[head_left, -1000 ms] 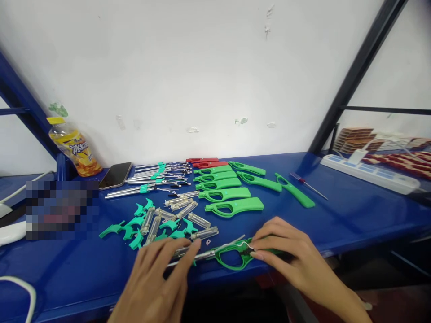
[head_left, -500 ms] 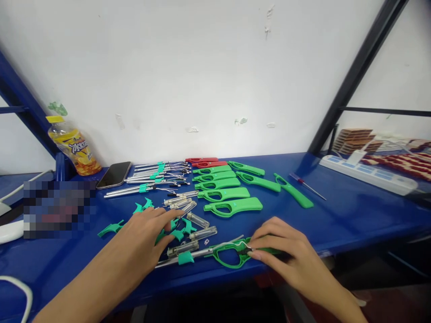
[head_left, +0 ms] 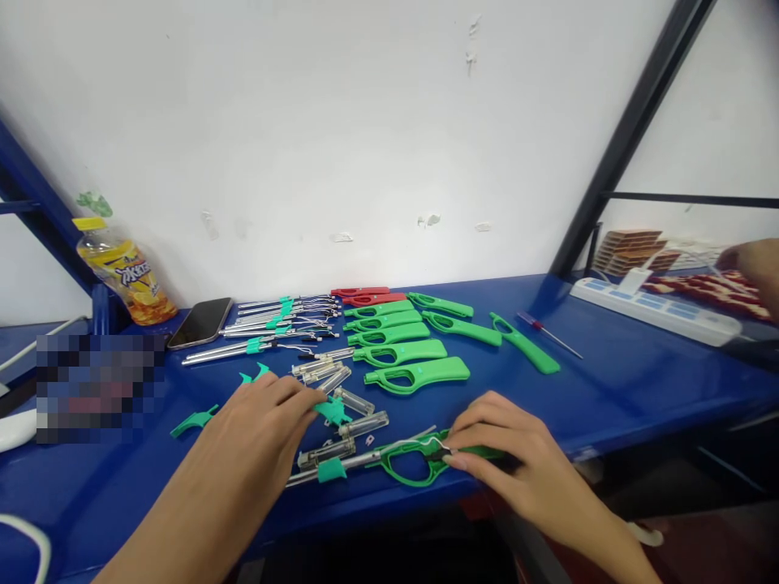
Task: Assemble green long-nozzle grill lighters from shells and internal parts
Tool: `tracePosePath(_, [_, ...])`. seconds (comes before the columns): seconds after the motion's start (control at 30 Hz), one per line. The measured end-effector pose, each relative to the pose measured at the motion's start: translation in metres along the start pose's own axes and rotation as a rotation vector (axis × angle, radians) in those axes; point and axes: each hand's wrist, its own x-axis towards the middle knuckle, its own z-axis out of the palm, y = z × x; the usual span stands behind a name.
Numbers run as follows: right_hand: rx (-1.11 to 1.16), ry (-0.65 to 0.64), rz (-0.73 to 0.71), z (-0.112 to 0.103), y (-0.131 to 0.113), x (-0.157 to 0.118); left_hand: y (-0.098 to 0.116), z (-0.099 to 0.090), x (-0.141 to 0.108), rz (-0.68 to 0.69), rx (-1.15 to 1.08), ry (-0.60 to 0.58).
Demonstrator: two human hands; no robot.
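Note:
My left hand (head_left: 261, 426) is closed at the fingertips on a teal plastic trigger (head_left: 333, 411), its thumb hidden. My right hand (head_left: 508, 438) grips the rear of an open green lighter handle shell (head_left: 405, 478) at the table's front edge. Beside its thumb sit a black igniter part (head_left: 436, 456) and a white wire. From the shell's front a metal lighter tube (head_left: 363, 460) runs left, with a teal piece (head_left: 332, 470) around it. Clear fuel tanks (head_left: 365, 424) lie just behind the tube. Another teal trigger (head_left: 193, 421) rests left of my left hand.
Several green handle shells (head_left: 426, 374) and red ones (head_left: 374, 299) lie in rows, with metal tube assemblies (head_left: 222, 352) to their left. A screwdriver (head_left: 551, 334), power strip (head_left: 660, 311), phone (head_left: 200, 323) and bottle (head_left: 127, 276) stand around them. Another person's hand (head_left: 758, 272) shows at right.
My left hand has closed on a teal trigger among the loose pieces. My right hand stays on the green shell. Another person's hand has appeared at the far right. The view has shifted slightly.

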Motion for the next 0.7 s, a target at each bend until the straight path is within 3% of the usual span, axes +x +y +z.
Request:
tracePosePath(0.13, [-0.007,-0.006,0.000,-0.001,-0.001,0.000,0.032,0.000,0.001,0.142,-0.119,0.117])
tracePosePath(0.3, [-0.007,-0.013,0.013,-0.002,-0.003,0.001,0.066,0.022,0.002,0.195,-0.233,0.160])
tracePosePath(0.7, [0.005,-0.014,0.018,-0.002,-0.003,0.001,0.071,0.033,0.006,0.253,-0.207,0.083])
